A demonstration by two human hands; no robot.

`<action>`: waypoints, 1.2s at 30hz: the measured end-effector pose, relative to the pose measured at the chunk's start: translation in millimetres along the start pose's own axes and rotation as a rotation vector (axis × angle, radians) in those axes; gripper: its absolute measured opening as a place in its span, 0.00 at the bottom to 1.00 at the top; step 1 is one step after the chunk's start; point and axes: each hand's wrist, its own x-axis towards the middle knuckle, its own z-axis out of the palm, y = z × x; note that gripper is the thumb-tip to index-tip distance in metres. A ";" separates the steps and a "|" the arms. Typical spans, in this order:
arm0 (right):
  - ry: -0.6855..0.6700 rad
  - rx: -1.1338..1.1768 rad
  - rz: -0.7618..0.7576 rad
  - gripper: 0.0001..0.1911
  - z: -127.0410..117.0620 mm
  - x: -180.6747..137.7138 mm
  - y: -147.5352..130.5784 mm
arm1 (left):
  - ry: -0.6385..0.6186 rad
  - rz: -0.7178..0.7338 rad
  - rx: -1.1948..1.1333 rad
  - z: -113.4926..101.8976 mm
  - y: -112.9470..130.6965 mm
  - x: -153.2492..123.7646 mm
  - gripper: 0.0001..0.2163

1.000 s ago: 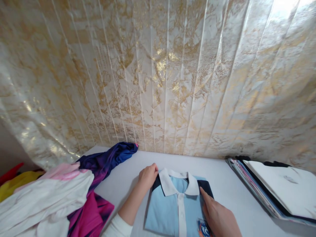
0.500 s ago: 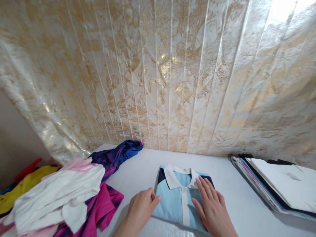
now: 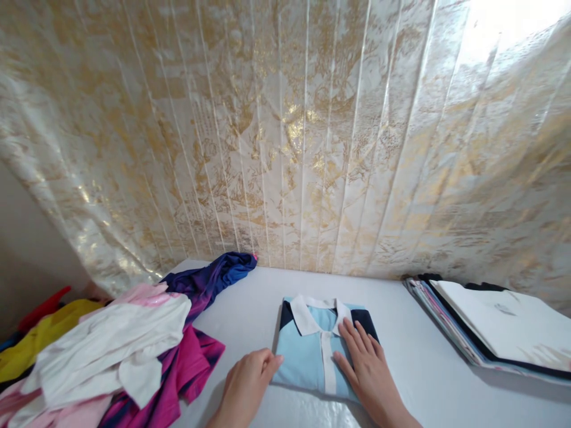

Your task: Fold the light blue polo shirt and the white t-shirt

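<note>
A light blue polo shirt (image 3: 300, 362) with a white collar, white placket and navy shoulder panels lies folded into a neat rectangle, front side up. At its left edge, my left hand (image 3: 248, 380) is closed, fingers curled, with the thumb tip over the fabric's border. The tips of those fingers are hidden. My right hand (image 3: 366, 370) rests flat on the right half of the shirt, fingers spread, fingertips close to the collar.
On the left sits a loose heap of clothes with a white garment (image 3: 111, 351), a yellow one (image 3: 53, 333) and a purple-magenta one (image 3: 191, 362). A stack of folded clothes (image 3: 504, 321) lies right on the white table (image 3: 250, 309). Gold-patterned curtain (image 3: 285, 148) hangs behind.
The view has shifted slightly, so the shirt and the stack sit a little further left. My right hand stays spread on the shirt and my left at its edge.
</note>
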 end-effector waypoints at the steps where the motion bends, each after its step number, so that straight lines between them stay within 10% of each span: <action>1: -0.021 0.006 0.012 0.31 -1.8 0.6 -1.3 | -0.005 0.002 -0.055 4.1 -1.6 -0.8 0.14; 12: -0.047 -0.047 0.128 0.39 -6.4 -5.4 -33.4 | -0.254 -0.097 -0.473 17.0 -17.6 6.9 0.11; 27: -0.072 -0.084 0.092 0.38 -6.1 -8.9 -37.6 | 0.008 0.002 0.334 -20.4 20.2 -13.5 0.10; 36: -0.040 -0.052 0.043 0.39 1.6 -9.1 -31.2 | 0.164 0.346 0.328 38.1 42.7 38.3 0.29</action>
